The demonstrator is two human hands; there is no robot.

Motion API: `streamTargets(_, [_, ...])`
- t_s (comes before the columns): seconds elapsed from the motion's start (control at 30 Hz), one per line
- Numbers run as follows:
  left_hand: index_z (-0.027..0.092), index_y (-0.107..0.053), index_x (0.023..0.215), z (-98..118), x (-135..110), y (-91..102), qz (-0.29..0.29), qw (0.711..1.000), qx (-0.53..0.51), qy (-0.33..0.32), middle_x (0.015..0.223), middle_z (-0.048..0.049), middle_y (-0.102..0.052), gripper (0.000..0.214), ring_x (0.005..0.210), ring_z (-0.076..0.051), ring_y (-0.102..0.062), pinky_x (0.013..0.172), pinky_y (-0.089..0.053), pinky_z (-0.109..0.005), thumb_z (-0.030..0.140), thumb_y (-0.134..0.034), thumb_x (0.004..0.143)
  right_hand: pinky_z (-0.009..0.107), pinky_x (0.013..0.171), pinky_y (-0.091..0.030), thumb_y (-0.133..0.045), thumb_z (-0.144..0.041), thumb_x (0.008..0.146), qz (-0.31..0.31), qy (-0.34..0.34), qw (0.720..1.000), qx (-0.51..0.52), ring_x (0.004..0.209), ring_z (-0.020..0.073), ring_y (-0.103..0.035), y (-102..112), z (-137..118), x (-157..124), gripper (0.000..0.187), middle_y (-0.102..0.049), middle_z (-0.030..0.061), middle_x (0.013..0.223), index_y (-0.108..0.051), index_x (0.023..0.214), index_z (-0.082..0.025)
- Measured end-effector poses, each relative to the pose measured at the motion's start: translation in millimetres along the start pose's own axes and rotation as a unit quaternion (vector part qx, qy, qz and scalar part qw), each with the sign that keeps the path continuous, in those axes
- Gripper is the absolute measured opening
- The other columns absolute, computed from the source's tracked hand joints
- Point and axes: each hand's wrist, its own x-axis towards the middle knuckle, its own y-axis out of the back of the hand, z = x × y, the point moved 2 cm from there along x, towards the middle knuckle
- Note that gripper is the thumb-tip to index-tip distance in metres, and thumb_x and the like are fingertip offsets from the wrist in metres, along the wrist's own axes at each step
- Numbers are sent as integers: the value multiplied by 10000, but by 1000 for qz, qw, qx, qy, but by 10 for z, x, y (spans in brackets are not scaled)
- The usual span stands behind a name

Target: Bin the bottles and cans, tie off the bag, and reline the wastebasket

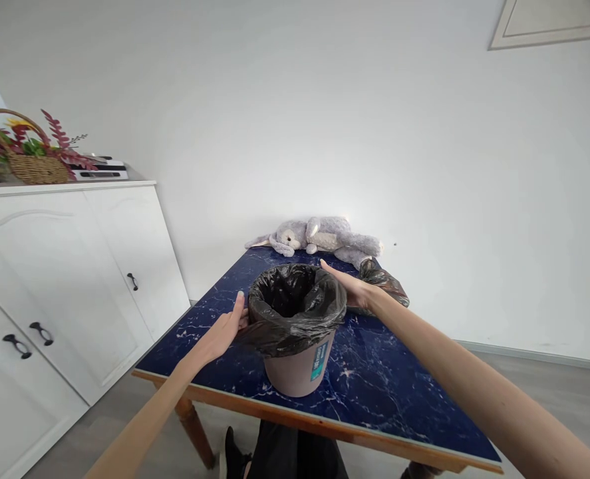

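A small pinkish-grey bin [297, 372] stands near the front edge of a dark blue marbled table [389, 386]. A black plastic liner [295, 309] is folded over its rim and hangs down the sides. My left hand [227, 326] lies against the liner on the bin's left side, fingers together and pressed on the plastic. Against the rim's far right side rests my right hand [352, 286], its fingers stretched out along the liner. Whether either hand pinches the plastic is hidden.
A grey plush toy [324, 236] lies at the table's far end by the white wall. A crumpled dark bag [387, 279] sits behind my right wrist. White cabinets [65, 286] stand on the left, topped by a wicker flower basket [32, 159].
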Motion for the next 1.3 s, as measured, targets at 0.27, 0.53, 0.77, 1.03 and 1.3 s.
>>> streamTargets(0.27, [290, -201, 1673, -44, -13, -102, 22, 982, -151, -113, 1716, -188, -367, 970, 1584, -334, -386, 1284, -347, -525, 847, -500, 938, 472, 1249, -431, -525, -736, 1015, -7, 146, 989, 17, 1344, 284, -665, -142, 56, -323, 622, -748, 71, 1393, -707, 1361, -251])
streamTargets(0.53, [314, 102, 1702, 44, -253, -478, -69, 988, -131, -49, 1760, -226, -240, 1393, 1585, -428, -364, 1247, -408, -639, 710, -849, 764, 483, 1250, -436, -822, -565, 876, 34, 205, 978, 13, 1427, 286, -592, -242, 341, -521, 723, -653, 13, 1524, -558, 1523, -380])
streamTargets(0.77, [267, 63, 1715, -194, -304, -681, -121, 986, -105, -43, 1670, -254, -414, 1490, 1510, -462, -470, 1191, -461, -662, 699, -912, 675, 457, 1122, -534, -825, -521, 834, 66, 190, 978, 62, 1321, 302, -659, -256, 445, -604, 625, -722, 31, 1408, -636, 1403, -345])
streamTargets(1.03, [322, -25, 1745, -988, -273, -783, -164, 982, 54, -71, 1775, -195, -232, 1500, 1596, -522, -273, 1230, -398, -674, 757, -913, 616, 286, 756, -578, -669, -269, 745, 240, 180, 952, 54, 945, 238, -751, -351, 262, -618, 675, -822, -7, 1083, -673, 1419, -283])
streamTargets(1.3, [347, -182, 1734, -1277, -309, -829, -112, 976, 159, -94, 1783, -102, -253, 1052, 1604, -449, -312, 1242, -409, -622, 777, -654, 898, 263, 748, -579, -621, -247, 717, 333, 196, 922, 14, 960, 222, -739, -158, 221, -872, 763, -817, -12, 1144, -663, 1477, -300])
